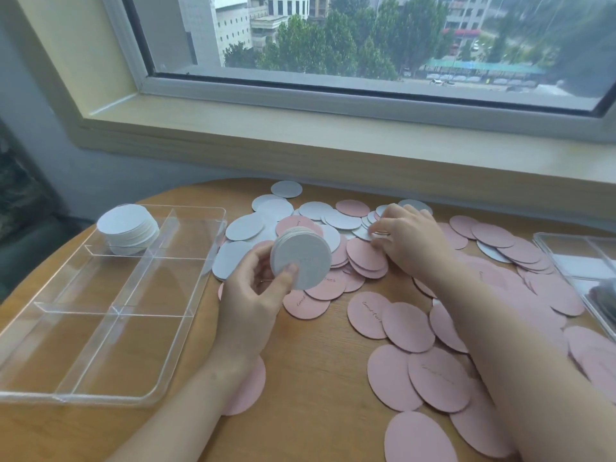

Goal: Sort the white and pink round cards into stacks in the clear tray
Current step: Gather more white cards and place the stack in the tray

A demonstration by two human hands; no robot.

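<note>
My left hand (253, 295) grips a thick stack of white round cards (301, 258), held upright above the table, thumb across its face. My right hand (406, 238) reaches into the far pile, its fingers curled over a white card (365, 232) lying among the loose white cards (276, 211). Loose pink cards (416, 368) cover the table's right half. The clear tray (200, 295) with several compartments sits at the left; a stack of white cards (128, 228) stands in its far left compartment, and no other compartment holds cards.
The round wooden table (316, 378) stands under a windowsill (300, 141). A second clear box (580, 261) sits at the right edge, a dark item in its near corner. One pink card (248, 391) lies partly under my left forearm.
</note>
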